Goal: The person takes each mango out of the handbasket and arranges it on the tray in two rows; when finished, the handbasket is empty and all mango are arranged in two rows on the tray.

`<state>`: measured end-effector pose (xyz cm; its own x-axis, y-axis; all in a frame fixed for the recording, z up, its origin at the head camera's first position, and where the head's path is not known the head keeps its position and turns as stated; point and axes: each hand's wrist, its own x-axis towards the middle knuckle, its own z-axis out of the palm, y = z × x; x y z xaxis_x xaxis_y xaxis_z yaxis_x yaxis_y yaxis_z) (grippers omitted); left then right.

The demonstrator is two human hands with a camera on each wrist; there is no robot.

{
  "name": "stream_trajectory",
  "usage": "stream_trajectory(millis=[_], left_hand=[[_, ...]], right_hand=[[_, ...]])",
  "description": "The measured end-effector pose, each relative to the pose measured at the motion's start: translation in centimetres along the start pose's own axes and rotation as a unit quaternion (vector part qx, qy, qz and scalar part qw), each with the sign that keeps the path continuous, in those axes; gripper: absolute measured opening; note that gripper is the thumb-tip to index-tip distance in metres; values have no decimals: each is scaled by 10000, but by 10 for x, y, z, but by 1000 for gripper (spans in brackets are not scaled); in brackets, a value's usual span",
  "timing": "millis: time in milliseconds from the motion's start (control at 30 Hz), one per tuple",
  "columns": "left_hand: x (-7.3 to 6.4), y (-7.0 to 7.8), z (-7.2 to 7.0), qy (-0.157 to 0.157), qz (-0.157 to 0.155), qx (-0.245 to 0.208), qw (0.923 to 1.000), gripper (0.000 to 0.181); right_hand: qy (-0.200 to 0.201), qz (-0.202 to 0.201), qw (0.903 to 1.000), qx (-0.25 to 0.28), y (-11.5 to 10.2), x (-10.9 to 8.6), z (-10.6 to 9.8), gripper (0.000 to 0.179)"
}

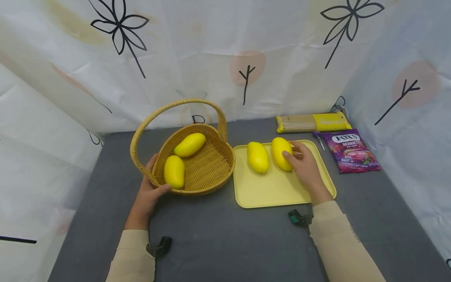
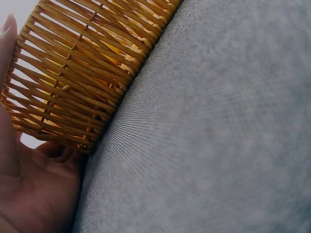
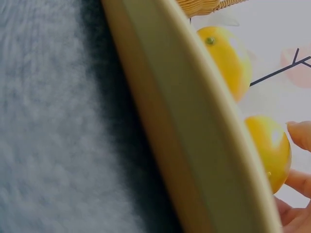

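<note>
A wicker basket [image 1: 209,168] with a tall hooped handle stands left of centre, holding two yellow mangoes, one [image 1: 190,145] behind the other [image 1: 174,172]. My left hand [image 1: 148,197] grips its left side, thumb over the rim; the left wrist view shows the palm against the woven wall [image 2: 82,68]. On a pale yellow tray [image 1: 267,196] beside the basket are two more mangoes. My right hand [image 1: 305,166] holds the right-hand mango [image 1: 280,153] between thumb and fingers. The other mango [image 1: 258,157] lies just left of it. In the right wrist view the tray's edge [image 3: 194,116] partly hides both.
Behind the tray lies a yellow pack of noodle-like sticks [image 1: 313,122]. A purple candy bag [image 1: 351,152] and a small pen-like item [image 1: 319,140] are to the tray's right. Patterned white curtains [image 1: 193,58] border the grey table [image 1: 225,243] at the back and sides.
</note>
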<state>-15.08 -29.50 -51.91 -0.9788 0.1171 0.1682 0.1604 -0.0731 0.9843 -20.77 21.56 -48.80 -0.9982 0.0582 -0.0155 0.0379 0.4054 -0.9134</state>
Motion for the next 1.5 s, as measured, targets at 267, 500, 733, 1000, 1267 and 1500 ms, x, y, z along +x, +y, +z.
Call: stream_trajectory(millis=[267, 500, 733, 1000, 1267, 1500], left_hand=[[-1, 3, 2, 30, -21, 132, 9999, 105], [-1, 3, 2, 1, 25, 76, 10000, 105], [-1, 2, 1, 5, 51, 95, 9999, 105], [-1, 2, 1, 1, 47, 59, 10000, 105], [-1, 2, 0, 35, 4, 102, 9999, 106], [-1, 2, 0, 21, -25, 148, 9999, 105]], right_hand=[[365, -39, 9993, -68, -6, 1, -8, 70], [703, -570, 9959, 30, -18, 0, -17, 65], [776, -1014, 9905, 519, -42, -9, -19, 57], [63, -1662, 9512, 2598, -60, -18, -11, 56], [-1097, -1877, 9234, 3164, -69, -25, 15, 63], [-1888, -1877, 9119, 3123, -75, -33, 47, 58]])
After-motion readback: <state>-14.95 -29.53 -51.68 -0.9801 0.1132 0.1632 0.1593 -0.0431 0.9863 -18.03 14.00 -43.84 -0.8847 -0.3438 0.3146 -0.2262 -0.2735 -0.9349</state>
